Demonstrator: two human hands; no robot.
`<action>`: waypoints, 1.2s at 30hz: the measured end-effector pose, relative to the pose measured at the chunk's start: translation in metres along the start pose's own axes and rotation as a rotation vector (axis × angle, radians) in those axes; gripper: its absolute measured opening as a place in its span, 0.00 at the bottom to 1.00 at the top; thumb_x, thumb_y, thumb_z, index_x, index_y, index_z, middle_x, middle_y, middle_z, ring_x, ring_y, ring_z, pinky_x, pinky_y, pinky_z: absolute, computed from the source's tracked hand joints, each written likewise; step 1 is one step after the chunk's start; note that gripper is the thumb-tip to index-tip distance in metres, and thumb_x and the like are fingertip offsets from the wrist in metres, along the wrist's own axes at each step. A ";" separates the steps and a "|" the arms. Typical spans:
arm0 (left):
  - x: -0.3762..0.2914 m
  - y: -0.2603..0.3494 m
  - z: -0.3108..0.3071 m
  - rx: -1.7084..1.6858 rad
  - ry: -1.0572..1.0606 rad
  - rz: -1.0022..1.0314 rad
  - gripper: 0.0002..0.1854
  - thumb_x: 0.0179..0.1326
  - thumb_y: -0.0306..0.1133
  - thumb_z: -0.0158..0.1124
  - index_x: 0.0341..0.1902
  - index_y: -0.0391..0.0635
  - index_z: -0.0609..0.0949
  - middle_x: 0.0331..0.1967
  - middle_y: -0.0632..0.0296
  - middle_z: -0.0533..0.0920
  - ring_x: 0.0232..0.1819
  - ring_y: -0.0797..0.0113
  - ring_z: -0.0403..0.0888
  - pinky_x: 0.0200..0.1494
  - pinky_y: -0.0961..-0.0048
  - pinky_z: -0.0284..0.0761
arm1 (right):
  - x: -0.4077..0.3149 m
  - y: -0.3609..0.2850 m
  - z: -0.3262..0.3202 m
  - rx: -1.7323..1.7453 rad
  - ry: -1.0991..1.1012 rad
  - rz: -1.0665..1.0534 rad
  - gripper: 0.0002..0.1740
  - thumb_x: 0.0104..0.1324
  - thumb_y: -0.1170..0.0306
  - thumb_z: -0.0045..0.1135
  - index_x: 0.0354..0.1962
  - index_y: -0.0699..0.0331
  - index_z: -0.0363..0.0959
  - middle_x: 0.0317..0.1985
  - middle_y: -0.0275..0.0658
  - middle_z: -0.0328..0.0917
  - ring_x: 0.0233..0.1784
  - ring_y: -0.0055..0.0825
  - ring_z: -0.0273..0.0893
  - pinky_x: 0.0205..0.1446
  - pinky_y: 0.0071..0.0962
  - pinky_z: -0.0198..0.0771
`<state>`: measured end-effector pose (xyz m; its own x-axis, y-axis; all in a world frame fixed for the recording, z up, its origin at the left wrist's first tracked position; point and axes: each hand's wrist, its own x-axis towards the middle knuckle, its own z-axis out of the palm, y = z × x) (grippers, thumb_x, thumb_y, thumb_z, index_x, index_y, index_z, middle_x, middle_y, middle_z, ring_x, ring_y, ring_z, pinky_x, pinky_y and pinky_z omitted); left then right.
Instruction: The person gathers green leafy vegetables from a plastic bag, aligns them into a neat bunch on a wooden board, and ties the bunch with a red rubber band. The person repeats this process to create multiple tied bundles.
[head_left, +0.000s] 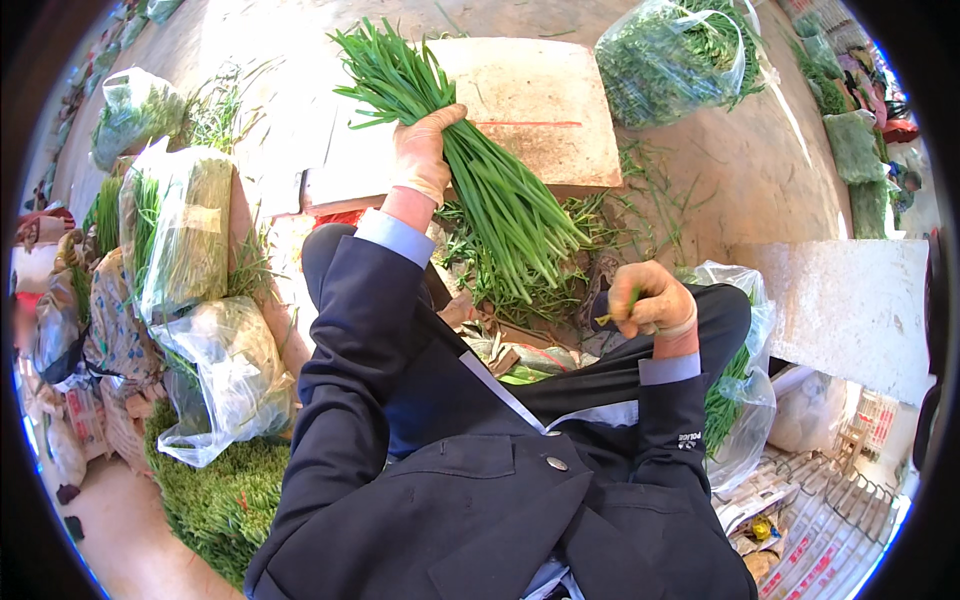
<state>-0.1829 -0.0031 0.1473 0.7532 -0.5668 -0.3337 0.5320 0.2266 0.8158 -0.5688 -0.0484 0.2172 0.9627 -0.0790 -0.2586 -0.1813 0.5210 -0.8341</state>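
My left hand, in a thin pale glove, grips a thick bunch of long flat green leaves, which look like garlic chives. The leaf tips point up and left; the pale stem ends slant down to the right over my lap. Behind the bunch lies a pale board with a red line across it. Lower right, apart from the bunch, my right hand, gloved too, has its fingers closed on a small green and yellowish leaf scrap. Loose trimmings lie on the ground below the bunch.
Clear plastic bags of greens stand at the left, at the upper right and beside my right knee. A large heap of greens lies lower left. A pale panel is at the right, above a wire rack.
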 end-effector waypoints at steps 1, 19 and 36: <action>0.005 -0.002 -0.004 -0.006 0.007 0.014 0.17 0.59 0.18 0.78 0.51 0.34 0.86 0.39 0.52 0.88 0.34 0.54 0.90 0.35 0.56 0.90 | -0.002 -0.007 0.002 -0.105 0.019 0.149 0.18 0.67 0.70 0.75 0.51 0.71 0.83 0.35 0.42 0.88 0.31 0.19 0.80 0.28 0.21 0.70; 0.017 -0.014 -0.006 -0.072 0.094 0.013 0.33 0.47 0.15 0.84 0.60 0.35 0.83 0.51 0.56 0.88 0.48 0.56 0.87 0.51 0.60 0.86 | 0.084 0.068 0.025 -1.153 0.926 -0.159 0.14 0.73 0.63 0.68 0.48 0.64 0.88 0.36 0.50 0.90 0.37 0.45 0.90 0.43 0.38 0.82; 0.013 0.005 -0.005 -0.191 0.028 0.028 0.13 0.61 0.18 0.76 0.49 0.33 0.86 0.41 0.52 0.88 0.42 0.51 0.91 0.45 0.56 0.91 | 0.088 0.065 0.033 -1.167 0.668 -0.338 0.09 0.69 0.64 0.68 0.32 0.59 0.83 0.28 0.48 0.85 0.30 0.50 0.86 0.34 0.45 0.78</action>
<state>-0.1689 -0.0054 0.1451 0.7777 -0.5367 -0.3274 0.5727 0.3899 0.7212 -0.4895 0.0065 0.1563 0.7756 -0.6177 0.1299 -0.3409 -0.5831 -0.7374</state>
